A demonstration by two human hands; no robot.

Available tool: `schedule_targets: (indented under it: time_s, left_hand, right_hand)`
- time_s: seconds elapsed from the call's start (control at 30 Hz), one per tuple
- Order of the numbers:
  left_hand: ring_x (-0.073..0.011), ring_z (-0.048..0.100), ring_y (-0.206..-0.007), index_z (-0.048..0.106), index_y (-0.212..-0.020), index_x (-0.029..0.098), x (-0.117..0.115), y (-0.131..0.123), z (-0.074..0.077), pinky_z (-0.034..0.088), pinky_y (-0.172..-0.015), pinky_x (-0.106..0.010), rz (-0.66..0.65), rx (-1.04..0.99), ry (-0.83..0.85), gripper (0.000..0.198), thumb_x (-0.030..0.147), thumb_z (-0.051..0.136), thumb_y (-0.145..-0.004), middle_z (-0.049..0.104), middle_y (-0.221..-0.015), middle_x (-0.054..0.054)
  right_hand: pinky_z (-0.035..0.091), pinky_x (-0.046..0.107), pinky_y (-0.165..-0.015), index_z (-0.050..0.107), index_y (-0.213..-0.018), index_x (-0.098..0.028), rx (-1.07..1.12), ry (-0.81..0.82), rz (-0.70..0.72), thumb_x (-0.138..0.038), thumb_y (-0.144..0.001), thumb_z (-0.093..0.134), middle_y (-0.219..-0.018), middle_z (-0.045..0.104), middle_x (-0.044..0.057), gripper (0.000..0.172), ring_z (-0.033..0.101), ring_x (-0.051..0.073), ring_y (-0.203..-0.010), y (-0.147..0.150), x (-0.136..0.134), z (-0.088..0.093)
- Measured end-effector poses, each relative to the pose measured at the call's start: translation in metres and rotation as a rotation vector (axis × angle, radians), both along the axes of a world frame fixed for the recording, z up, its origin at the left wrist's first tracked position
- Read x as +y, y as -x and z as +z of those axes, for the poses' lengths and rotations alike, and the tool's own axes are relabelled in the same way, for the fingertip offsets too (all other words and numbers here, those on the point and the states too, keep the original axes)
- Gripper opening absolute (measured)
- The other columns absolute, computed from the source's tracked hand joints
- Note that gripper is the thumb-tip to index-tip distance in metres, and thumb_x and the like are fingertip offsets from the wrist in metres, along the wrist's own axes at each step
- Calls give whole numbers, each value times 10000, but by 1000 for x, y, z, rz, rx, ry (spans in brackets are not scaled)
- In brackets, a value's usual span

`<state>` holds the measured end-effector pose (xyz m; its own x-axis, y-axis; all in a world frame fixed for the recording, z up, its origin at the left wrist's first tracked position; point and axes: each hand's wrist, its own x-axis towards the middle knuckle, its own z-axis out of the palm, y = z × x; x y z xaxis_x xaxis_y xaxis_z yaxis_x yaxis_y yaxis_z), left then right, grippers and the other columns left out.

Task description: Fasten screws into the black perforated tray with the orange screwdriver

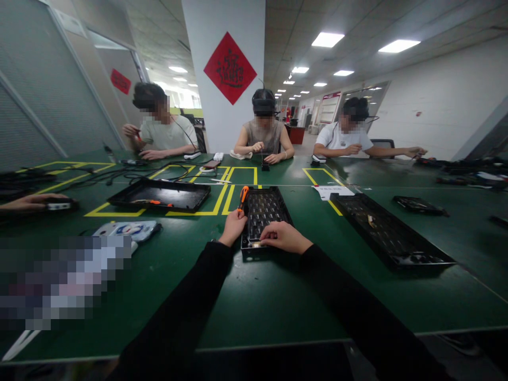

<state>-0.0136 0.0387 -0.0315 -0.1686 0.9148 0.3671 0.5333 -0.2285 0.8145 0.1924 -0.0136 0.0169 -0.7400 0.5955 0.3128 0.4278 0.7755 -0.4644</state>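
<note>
In front of me lies a black plastic casing [266,207] with rows of small slots inside, like an open housing. My left hand [234,227] rests at its left edge, fingers closed around an orange-and-black screwdriver [243,198] whose handle points up and away. Over the casing's near end, my right hand [286,236] is closed, its fingertips pinched at a small pale piece [256,244] in the near corner. Whether the fingers grip that piece or only touch it is too small to tell.
To the left sits a black tray [166,194] with orange bits; a longer black casing [391,233] lies right. A blurred package [79,280] and a patterned pouch [127,230] are near left. Several people work across the green table [254,307]; another person's hand [24,203] is at far left.
</note>
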Motion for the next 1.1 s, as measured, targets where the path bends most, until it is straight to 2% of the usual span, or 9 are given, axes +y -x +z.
schedule_targets:
  time_s: [0.7, 1.1]
  left_hand:
    - [-84, 308, -501, 238, -523, 186, -1, 0, 1, 237, -528, -235, -8, -63, 24, 265, 99, 475, -602, 312, -489, 62]
    - [-85, 308, -503, 232, -526, 184, 1, 1, -2, 228, -529, -235, -17, -33, -1, 259, 109, 465, -610, 313, -485, 62]
  right_hand:
    - [388, 227, -651, 682, -860, -175, -4, 2, -3, -323, -764, 634, -800, 667, 30, 183, 551, 119, -696, 1, -1, 2]
    - [385, 223, -653, 683, -856, -175, -9, 4, -1, -296, -786, 608, -798, 668, 29, 158, 551, 112, -686, 1, -3, 4]
